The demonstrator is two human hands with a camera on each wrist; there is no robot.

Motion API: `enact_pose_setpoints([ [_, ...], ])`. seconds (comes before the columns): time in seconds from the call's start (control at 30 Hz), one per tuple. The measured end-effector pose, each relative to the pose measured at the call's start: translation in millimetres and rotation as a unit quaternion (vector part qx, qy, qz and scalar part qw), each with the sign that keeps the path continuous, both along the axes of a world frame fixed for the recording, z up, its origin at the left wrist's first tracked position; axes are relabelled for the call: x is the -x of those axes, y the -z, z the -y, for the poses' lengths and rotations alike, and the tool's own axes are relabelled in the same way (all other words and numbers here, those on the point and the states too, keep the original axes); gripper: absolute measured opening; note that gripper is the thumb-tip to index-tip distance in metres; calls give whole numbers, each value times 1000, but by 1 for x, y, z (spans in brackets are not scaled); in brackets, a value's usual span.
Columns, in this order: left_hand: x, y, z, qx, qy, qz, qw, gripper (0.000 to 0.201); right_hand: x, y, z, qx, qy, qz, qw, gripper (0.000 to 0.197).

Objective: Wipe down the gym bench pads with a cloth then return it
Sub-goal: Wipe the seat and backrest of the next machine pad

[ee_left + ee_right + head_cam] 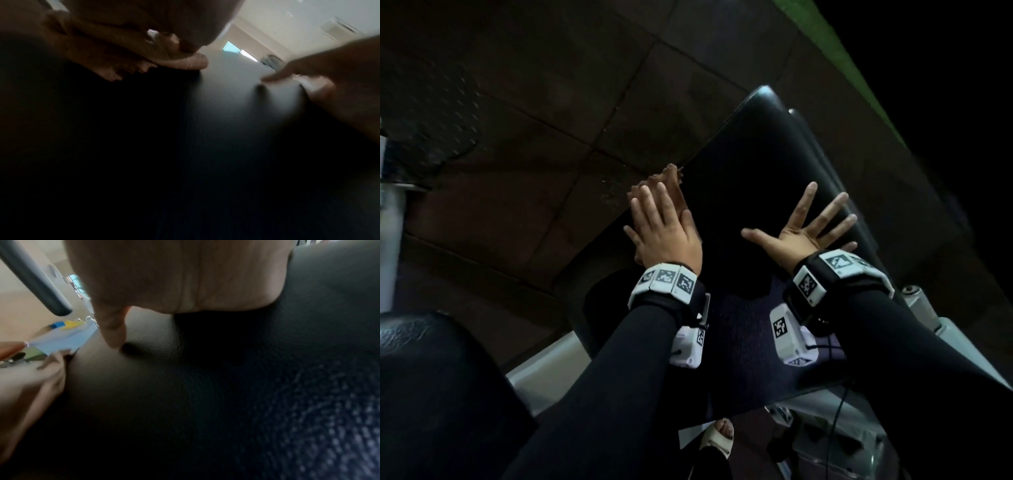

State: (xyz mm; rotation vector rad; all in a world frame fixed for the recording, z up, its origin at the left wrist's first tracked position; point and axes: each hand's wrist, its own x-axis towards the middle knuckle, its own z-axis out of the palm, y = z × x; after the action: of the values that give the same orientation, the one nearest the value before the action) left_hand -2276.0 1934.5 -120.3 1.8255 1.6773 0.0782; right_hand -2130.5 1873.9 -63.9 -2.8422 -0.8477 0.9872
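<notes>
Cloth point(654, 186), a pale peach rag, is lying against the left edge of the black bench pad point(750, 192), and we are pressing it there under our left hand point(664, 233), whose fingers are lying straight and close together over it; only a rumpled bit of the fabric is showing past our fingertips in the head view. From the left wrist view the cloth point(123, 53) is bunching in folds beneath our palm, its frayed edge touching the dark pad point(144, 146), though the picture is blurring too much for finer detail. Our right hand point(804, 229) is resting flat on the same pad, well to the right of the cloth, with all fingers spread wide and holding nothing. In the right wrist view the heel of that hand point(185, 277) is sitting on the grained black vinyl point(226, 386) and the thumb point(112, 331) is pointing down onto it. We are wearing long black sleeves point(619, 377) and white marker bands point(666, 282) on both wrists. A second black cushion point(424, 377) is showing at the lower left, a grey metal frame point(941, 329) is running along the pad's right side, and brown floor tiles point(534, 102) are lying beyond the bench
</notes>
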Motion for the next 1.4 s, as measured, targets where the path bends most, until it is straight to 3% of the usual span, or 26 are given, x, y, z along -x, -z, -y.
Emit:
enact_pose_setpoints([
  [0.27,-21,-2,-86,65,64,61,994,50,-4,1,-2,67,3,-44,997,131],
  [0.43,-46,-14,-126,137,125,117,976,43,5,-4,-2,-1,-35,16,999,112],
  [0.53,-70,-25,-142,152,156,143,965,46,6,4,0,-17,-34,45,998,111],
  [0.73,-93,-37,-145,133,179,172,960,47,2,19,1,-31,-32,37,998,117],
  [0.83,-92,-34,-143,125,201,189,953,46,0,15,-1,-68,-24,56,996,109],
  [0.9,-96,-35,-143,117,202,173,957,45,-3,14,-2,-87,-51,127,987,105],
  [1.0,-101,-38,-143,108,196,149,963,46,-5,12,-2,-79,-112,87,987,107],
  [1.13,-96,-37,-138,89,185,157,966,44,-6,26,8,-27,-52,0,998,82],
  [1.27,-72,-26,-126,86,163,140,973,43,-9,24,4,-13,-23,15,1000,98],
  [1.4,-51,-19,-111,73,132,100,983,42,-8,14,0,29,-16,-25,999,115],
])
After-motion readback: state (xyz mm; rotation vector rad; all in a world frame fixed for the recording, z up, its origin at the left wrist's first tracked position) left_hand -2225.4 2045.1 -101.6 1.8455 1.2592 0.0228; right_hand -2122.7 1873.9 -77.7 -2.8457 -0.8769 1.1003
